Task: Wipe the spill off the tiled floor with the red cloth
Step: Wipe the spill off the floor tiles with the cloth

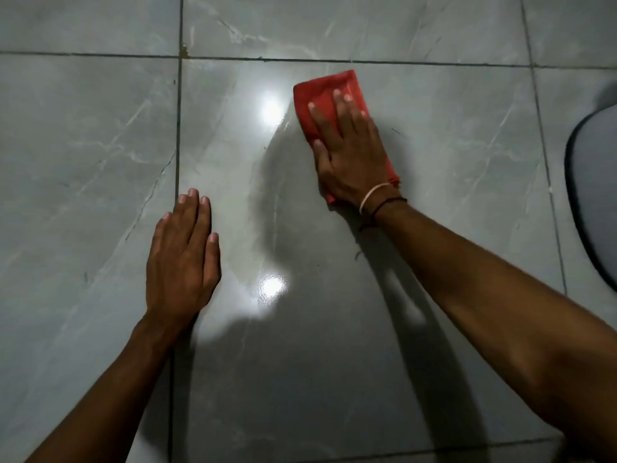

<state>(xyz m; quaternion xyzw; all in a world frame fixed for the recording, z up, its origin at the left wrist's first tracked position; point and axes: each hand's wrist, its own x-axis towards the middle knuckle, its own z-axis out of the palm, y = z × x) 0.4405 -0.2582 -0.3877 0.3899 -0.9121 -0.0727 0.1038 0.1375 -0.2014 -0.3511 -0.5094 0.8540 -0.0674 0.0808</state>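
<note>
A folded red cloth (pixel 320 95) lies flat on the grey marbled floor tile (pixel 450 155), upper centre. My right hand (pixel 350 152) presses down on it, palm flat and fingers spread, covering its near half. My left hand (pixel 183 259) rests flat on the floor to the left, fingers together, holding nothing. A wet sheen (pixel 277 182) with streaks spreads over the tile between the two hands, and bright light reflections glare on it.
Dark grout lines (pixel 178 128) divide the large tiles. A grey rounded mat or object with a dark rim (pixel 594 182) lies at the right edge. My arms cast shadows across the middle tile.
</note>
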